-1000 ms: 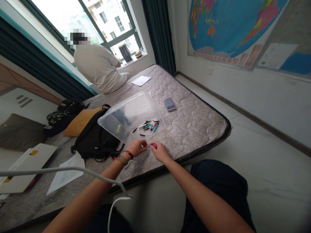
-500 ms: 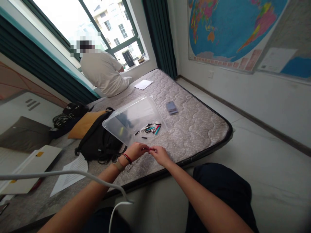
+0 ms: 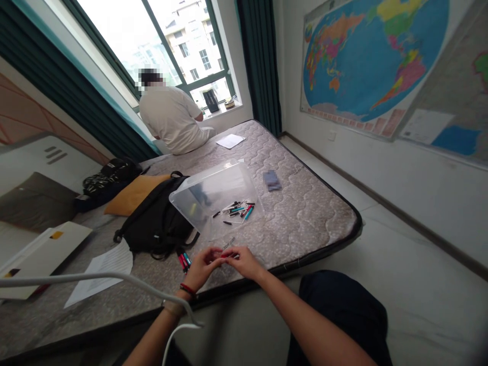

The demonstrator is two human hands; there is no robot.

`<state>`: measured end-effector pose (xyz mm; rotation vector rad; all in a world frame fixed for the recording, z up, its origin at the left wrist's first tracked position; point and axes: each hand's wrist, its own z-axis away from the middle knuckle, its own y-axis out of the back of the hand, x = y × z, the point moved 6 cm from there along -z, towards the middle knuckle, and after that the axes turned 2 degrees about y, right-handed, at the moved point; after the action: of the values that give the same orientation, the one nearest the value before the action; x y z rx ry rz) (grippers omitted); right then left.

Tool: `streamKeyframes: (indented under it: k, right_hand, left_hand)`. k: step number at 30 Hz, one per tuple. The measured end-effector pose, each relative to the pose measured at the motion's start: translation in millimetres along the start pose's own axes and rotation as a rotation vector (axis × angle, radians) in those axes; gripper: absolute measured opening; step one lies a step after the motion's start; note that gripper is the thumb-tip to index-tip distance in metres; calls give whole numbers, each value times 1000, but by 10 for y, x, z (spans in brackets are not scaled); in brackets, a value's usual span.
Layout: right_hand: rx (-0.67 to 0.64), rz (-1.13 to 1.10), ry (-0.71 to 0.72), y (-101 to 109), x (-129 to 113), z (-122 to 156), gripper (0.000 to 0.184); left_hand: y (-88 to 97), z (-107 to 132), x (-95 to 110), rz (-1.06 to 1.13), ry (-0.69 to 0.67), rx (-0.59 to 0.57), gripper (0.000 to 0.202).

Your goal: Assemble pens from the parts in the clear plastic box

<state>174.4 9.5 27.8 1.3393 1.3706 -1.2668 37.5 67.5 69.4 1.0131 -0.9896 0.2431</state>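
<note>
My left hand (image 3: 205, 268) and my right hand (image 3: 241, 261) meet above the near edge of the mattress. Both pinch a small red pen (image 3: 224, 256), mostly covered by the fingers. Just left of my left hand, several red and dark pens (image 3: 184, 260) lie side by side on the mattress. Beyond the hands a clear plastic box (image 3: 208, 185) rests on its side, its opening facing right. Loose pen parts (image 3: 238, 209) in black, teal, white and red lie in a heap at that opening.
A black backpack (image 3: 158, 223) leans by the box, with printed paper (image 3: 102, 272) to its left. A white cable (image 3: 125, 277) crosses in front of my left arm. Farther back on the mattress (image 3: 316, 208) are a blurred bluish item (image 3: 271, 180), white paper (image 3: 231, 141) and a seated person (image 3: 171, 119).
Both hands have come slightly lower and nearer with the red pen between them. Pens beside my left hand now show. The camera view has tilted a little.
</note>
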Motion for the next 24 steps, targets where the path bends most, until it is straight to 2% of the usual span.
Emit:
streamKeyframes:
  k: [3,5,10,15,17,21,24]
  right_hand:
    - [65,-45,-45,-37,81,41,27]
    - [112,-113,-68,-42,89,68,31]
    - [136,-212,-52,-39,-50,121,27]
    - [131,-13,44,28,-195,135,29]
    - [116,101,104,21,-245,129,27]
    - [72,200,154,-61,-266,115,24]
    - [27,225,146,-138,-222,111,25]
  left_hand:
    - [-202,188,-348,206,136,89,53]
    - [-333,231,-448,211,133,118,55]
    - [-559,120,-384,55,-3,64,38]
    - [-597,-29,-226,-130,-200,103,33]
    - [-611,-76,-196,-232,-279,118,36]
    - [-695,-171,-230,-389,-363,59,59]
    - [-731,-224,-276,-441,-371,61,58]
